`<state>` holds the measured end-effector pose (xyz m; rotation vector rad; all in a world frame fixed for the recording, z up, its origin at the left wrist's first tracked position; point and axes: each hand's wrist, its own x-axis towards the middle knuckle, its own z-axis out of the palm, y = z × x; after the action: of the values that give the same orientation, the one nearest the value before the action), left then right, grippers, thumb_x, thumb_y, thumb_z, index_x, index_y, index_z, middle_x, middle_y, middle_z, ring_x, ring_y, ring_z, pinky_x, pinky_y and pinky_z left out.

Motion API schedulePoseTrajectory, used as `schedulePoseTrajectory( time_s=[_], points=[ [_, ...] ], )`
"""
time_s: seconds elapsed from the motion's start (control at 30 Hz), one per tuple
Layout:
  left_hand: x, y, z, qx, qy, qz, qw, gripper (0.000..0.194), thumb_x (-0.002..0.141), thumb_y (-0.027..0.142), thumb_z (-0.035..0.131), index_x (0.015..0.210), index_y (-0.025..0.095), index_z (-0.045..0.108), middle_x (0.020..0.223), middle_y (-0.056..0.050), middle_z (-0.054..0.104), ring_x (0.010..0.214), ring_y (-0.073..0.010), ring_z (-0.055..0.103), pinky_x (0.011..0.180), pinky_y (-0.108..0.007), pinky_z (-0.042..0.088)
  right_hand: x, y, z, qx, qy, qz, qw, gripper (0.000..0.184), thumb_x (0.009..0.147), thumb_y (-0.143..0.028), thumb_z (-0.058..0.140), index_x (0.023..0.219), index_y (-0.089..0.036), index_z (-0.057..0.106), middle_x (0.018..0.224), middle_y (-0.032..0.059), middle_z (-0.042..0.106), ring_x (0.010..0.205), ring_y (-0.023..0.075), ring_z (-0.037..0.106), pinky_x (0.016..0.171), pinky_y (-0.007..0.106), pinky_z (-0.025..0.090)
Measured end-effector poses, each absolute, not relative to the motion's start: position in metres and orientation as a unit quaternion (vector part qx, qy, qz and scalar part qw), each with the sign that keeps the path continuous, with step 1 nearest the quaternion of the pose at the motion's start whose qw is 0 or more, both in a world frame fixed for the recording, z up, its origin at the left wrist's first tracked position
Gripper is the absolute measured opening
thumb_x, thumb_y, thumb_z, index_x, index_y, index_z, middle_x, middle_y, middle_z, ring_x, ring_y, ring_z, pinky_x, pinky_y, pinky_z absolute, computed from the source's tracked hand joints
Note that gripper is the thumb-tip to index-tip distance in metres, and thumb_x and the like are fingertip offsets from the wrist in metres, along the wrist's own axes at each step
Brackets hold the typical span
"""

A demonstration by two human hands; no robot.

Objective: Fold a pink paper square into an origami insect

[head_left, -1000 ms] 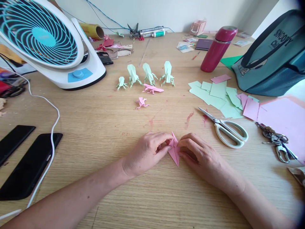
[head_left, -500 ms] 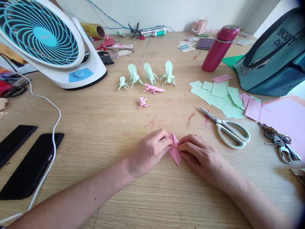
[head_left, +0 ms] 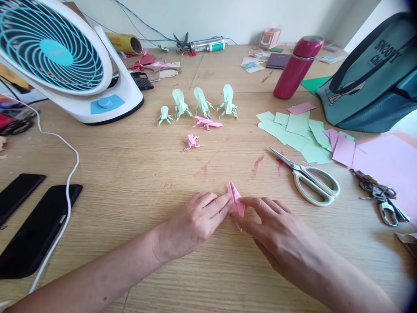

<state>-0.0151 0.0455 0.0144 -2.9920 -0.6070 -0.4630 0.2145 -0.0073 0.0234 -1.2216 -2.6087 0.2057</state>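
A small folded pink origami paper [head_left: 236, 198], narrow and pointed at its far end, lies low over the wooden table between my hands. My left hand [head_left: 198, 217] has its fingers closed on the paper's left edge. From the right, my right hand [head_left: 276, 224] grips it, index finger at the right edge and thumb across its near part, which hides some of the folds. Farther off stand several pale green origami figures [head_left: 228, 101], with two pink ones, a long-bodied figure [head_left: 207, 123] and a smaller legged figure [head_left: 192, 142], in front of them.
Scissors [head_left: 306, 176] lie right of my hands, points facing away. Beyond are green paper pieces [head_left: 288, 132], keys [head_left: 378, 191], a magenta flask [head_left: 298, 67] and a teal bag [head_left: 361, 78]. At left are a fan [head_left: 107, 106], a white cable [head_left: 72, 167] and black flat cases [head_left: 39, 232].
My right hand has spread its index finger and thumb along the paper, with the thumb now over its near part. My left hand has shifted slightly nearer to me. The view has moved a little.
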Motion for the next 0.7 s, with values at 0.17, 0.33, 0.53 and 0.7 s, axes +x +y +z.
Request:
schedulePoseTrajectory(
  time_s=[0.17, 0.33, 0.53, 0.7],
  points=[
    [-0.02, 0.05, 0.016, -0.977, -0.182, -0.107, 0.011, 0.043, 0.101, 0.01, 0.041, 0.143, 0.006, 0.046, 0.146, -0.015, 0.052, 0.117, -0.0239, 0.057, 0.093, -0.04, 0.053, 0.214, -0.016, 0.018, -0.432, -0.895, 0.064, 0.089, 0.058, 0.077, -0.004, 0.051, 0.133, -0.016, 0.057, 0.125, 0.0188, 0.061, 0.102, 0.03, 0.062, 0.077, 0.044, 0.057],
    [-0.021, 0.054, 0.018, -0.978, -0.203, -0.035, -0.036, 0.071, 0.095, 0.042, 0.058, 0.154, 0.014, 0.031, 0.158, -0.011, 0.037, 0.14, -0.0343, 0.037, 0.112, -0.056, 0.035, 0.217, -0.015, 0.018, -0.434, -0.893, 0.088, 0.079, 0.063, 0.074, -0.004, 0.05, 0.134, -0.02, 0.054, 0.13, 0.0157, 0.059, 0.112, 0.0302, 0.06, 0.084, 0.044, 0.055],
    [-0.025, 0.058, 0.01, -0.975, -0.207, -0.002, -0.073, 0.091, 0.089, 0.067, 0.048, 0.158, 0.019, 0.014, 0.163, -0.009, 0.026, 0.152, -0.0343, 0.013, 0.119, -0.059, 0.019, 0.217, -0.013, 0.024, -0.43, -0.895, 0.077, 0.088, 0.058, 0.074, -0.006, 0.051, 0.128, -0.02, 0.06, 0.131, 0.0163, 0.06, 0.105, 0.0296, 0.063, 0.081, 0.044, 0.056],
    [-0.028, 0.062, 0.005, -0.974, -0.201, -0.012, -0.1, 0.097, 0.085, 0.069, 0.052, 0.159, 0.019, 0.012, 0.162, -0.012, 0.029, 0.153, -0.0326, 0.012, 0.12, -0.058, 0.019, 0.216, -0.013, 0.025, -0.425, -0.898, 0.067, 0.097, 0.055, 0.074, -0.007, 0.051, 0.126, -0.019, 0.062, 0.131, 0.017, 0.061, 0.104, 0.029, 0.064, 0.079, 0.043, 0.059]
  ],
)
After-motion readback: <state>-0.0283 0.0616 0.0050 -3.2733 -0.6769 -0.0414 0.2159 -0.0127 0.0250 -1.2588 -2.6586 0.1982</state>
